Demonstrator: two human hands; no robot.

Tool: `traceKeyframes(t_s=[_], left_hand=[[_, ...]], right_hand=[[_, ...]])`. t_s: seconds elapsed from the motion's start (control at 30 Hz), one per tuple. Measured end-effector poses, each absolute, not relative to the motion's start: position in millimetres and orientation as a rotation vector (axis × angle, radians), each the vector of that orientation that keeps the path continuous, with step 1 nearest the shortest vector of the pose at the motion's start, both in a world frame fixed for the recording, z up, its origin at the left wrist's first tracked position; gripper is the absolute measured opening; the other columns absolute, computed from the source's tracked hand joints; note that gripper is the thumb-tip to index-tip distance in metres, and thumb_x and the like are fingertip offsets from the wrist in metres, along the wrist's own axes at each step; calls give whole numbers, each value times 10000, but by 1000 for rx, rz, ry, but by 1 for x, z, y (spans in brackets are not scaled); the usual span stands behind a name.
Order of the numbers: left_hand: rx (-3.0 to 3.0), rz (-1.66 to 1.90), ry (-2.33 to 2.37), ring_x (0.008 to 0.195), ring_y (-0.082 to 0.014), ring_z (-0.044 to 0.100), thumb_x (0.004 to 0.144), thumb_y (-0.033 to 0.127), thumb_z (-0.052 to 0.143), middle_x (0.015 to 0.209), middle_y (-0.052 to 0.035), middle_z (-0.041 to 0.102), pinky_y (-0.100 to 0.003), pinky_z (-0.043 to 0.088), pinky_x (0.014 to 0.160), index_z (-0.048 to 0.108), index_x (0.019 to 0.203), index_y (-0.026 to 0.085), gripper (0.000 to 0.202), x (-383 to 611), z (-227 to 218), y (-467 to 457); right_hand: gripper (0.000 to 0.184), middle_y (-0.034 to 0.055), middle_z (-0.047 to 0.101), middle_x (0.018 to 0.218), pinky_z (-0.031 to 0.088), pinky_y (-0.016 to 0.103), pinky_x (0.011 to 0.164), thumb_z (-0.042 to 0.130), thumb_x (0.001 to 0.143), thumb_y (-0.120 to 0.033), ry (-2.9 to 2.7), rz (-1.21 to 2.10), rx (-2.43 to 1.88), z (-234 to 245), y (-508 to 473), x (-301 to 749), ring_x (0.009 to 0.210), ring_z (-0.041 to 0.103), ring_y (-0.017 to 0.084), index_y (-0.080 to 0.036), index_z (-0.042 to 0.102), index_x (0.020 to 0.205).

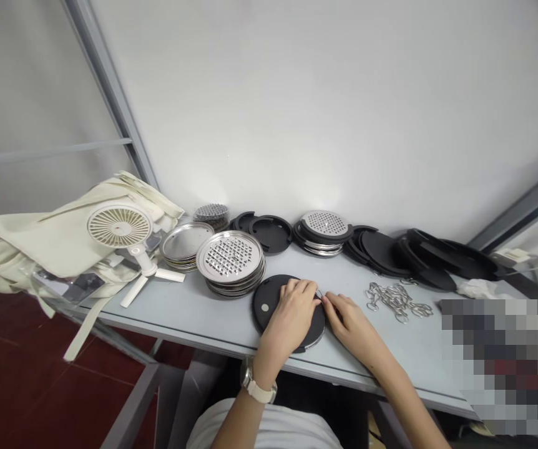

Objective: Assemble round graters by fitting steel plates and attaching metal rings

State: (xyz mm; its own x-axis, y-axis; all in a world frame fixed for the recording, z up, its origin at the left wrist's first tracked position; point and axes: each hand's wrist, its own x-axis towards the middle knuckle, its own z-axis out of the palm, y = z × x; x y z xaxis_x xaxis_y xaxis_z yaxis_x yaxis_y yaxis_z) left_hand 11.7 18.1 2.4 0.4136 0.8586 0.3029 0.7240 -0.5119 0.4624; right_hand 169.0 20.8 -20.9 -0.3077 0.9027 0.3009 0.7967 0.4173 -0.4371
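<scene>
At the front of the table (180, 307): black disc (269, 292) is lying flat, likely for steadiness.
Left hand (292, 308): is resting across it, probably bracing; grip unclear.
Right hand (349, 321): is touching a metal ring (319, 294) at the rim; closure hidden.

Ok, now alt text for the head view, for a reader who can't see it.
A person's left hand lies over a black disc on a table, the right hand at its edge by a small metal piece. Behind are stacked metal graters and black round parts; a white fan stands left, metal rings lie right.
</scene>
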Motion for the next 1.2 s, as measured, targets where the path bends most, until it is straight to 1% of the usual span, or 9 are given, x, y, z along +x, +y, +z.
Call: traceKeyframes(t_s=[0.13,0.37,0.87,1.2], left_hand=[[2419,743,1383,1002,-192,449,948,211,424,1058,-12,554,-334,391,872,466,984,210,55,12,2,18],[2430,710,1384,1005,-192,446,957,205,394,1072,-23,546,-338,390,865,466,997,209,83,12,2,19],[2430,709,1379,989,-199,454,960,196,378,1051,-27,540,-343,392,848,470,976,210,95,13,1,20],[2448,698,1389,982,-203,457,961,187,371,1051,-30,544,-346,396,842,469,971,203,100,13,1,19]], right_hand=[[291,34,560,687,377,312,665,285,965,-267,-2178,287,-1447,-23,22,170,693,527,205,-222,428,715],[291,40,564,699,379,320,678,276,966,-275,-2175,285,-1448,-26,23,170,699,520,209,-220,447,737],[308,5,548,633,378,317,692,301,957,-351,-2064,356,-1488,-29,23,170,642,531,191,-230,390,688],[305,18,580,645,386,309,666,295,957,-330,-2091,295,-1477,-30,24,171,637,537,189,-230,408,692]])
